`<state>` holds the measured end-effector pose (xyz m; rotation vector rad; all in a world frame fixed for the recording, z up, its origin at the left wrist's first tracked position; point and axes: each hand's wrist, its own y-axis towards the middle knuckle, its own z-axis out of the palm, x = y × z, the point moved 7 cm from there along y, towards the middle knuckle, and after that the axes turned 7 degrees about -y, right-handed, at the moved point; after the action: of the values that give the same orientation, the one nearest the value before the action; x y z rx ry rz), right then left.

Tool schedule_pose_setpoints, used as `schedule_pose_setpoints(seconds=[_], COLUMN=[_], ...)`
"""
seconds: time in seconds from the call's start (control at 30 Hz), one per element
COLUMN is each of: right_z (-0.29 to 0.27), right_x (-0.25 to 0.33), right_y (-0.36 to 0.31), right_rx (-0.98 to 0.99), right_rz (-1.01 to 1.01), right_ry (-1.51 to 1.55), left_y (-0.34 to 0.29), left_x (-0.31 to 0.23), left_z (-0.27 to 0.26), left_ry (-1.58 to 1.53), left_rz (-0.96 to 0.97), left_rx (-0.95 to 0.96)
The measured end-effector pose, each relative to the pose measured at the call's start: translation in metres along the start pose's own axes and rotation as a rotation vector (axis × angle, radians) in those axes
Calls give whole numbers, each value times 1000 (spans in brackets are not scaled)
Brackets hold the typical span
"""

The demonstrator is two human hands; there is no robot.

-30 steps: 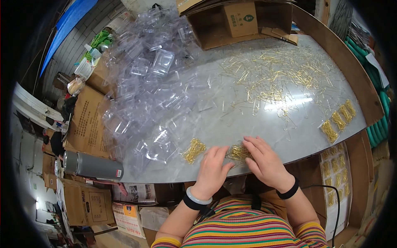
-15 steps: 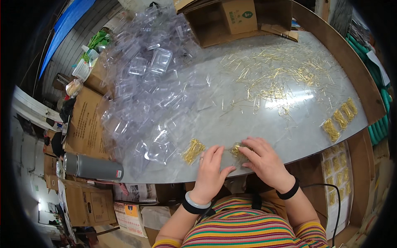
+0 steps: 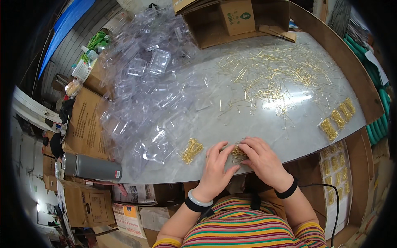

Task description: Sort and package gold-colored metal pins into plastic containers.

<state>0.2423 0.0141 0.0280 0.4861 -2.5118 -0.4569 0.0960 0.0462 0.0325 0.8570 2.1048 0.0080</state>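
Your left hand (image 3: pixel 216 168) and right hand (image 3: pixel 264 160) are close together at the near edge of the grey table (image 3: pixel 256 126), with a small bundle of gold wire hooks (image 3: pixel 237 153) between them. The bundle lies just beyond your nearly meeting thumbs; the fingers of your right hand curl over its right side and partly hide it, while your left index finger reaches toward its left side. You have the fingers of both hands bent around it, but whether either hand is clamped on it, I cannot tell. A second gold bundle (image 3: pixel 191 151) lies on the table near your left hand, just left of it and apart from your fingers. Well beyond your hands, loose gold hooks (image 3: pixel 271 91) are scattered toward the far right, clear plastic packs (image 3: pixel 160 62) heap up on the left, and three finished-looking gold bundles (image 3: pixel 338 118) sit in a row by the right edge.
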Motion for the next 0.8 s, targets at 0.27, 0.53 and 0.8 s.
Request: schedule_pose_setpoints(seconds=[0.27, 0.53, 0.8], right_z=[-21, -22, -43], right_x=[-8, -15, -19], right_y=[-15, -16, -45], right_rx=[-80, -86, -240], right_rz=[215, 175, 269], right_ry=[221, 173, -112], left_y=[15, 14, 12], left_x=[-7, 4, -5], left_z=[23, 34, 31], left_ry=[56, -20, 32], left_rz=[137, 107, 153], left_rx=[237, 188, 171])
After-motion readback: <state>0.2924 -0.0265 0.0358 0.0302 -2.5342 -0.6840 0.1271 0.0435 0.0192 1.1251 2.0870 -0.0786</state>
